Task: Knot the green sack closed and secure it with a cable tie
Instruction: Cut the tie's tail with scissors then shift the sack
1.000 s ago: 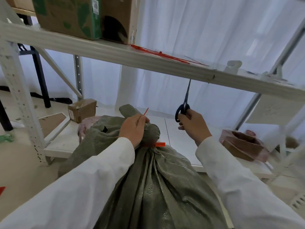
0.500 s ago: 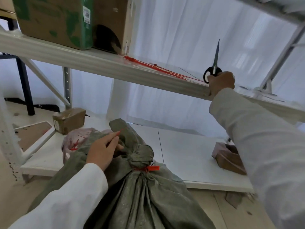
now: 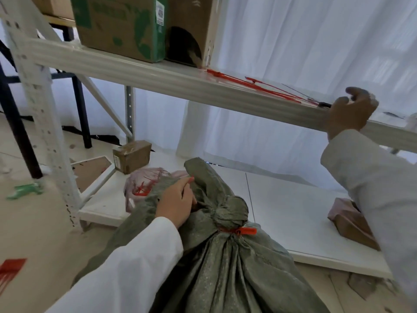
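We see the green sack (image 3: 225, 267) in the near centre, leaning against the front edge of the low white shelf board (image 3: 293, 213). Its neck is gathered into a tight knot (image 3: 228, 211), and a red cable tie (image 3: 239, 231) cinches the cloth just below that knot, its flat head pointing right.

Our left hand (image 3: 176, 204) rests on the sack just left of the knot, fingers curled into the loose fabric, with a thin red strip (image 3: 190, 179) pinched at the fingertips. Our right hand (image 3: 349, 111) is well apart from the sack, up at the far right on the front edge of the upper shelf (image 3: 158, 75); its fingers are curled at the shelf edge, and we cannot tell whether it has hold of anything.

A bundle of spare red cable ties (image 3: 259, 85) lies on the upper shelf just left of that hand. Further left on the same shelf stands a green-printed cardboard box (image 3: 121, 26). Behind the sack on the lower board lie a pink plastic bag (image 3: 144, 186) holding red ties and a small brown carton (image 3: 132, 155). A brown wrapped package (image 3: 349, 224) lies at the right of the board.
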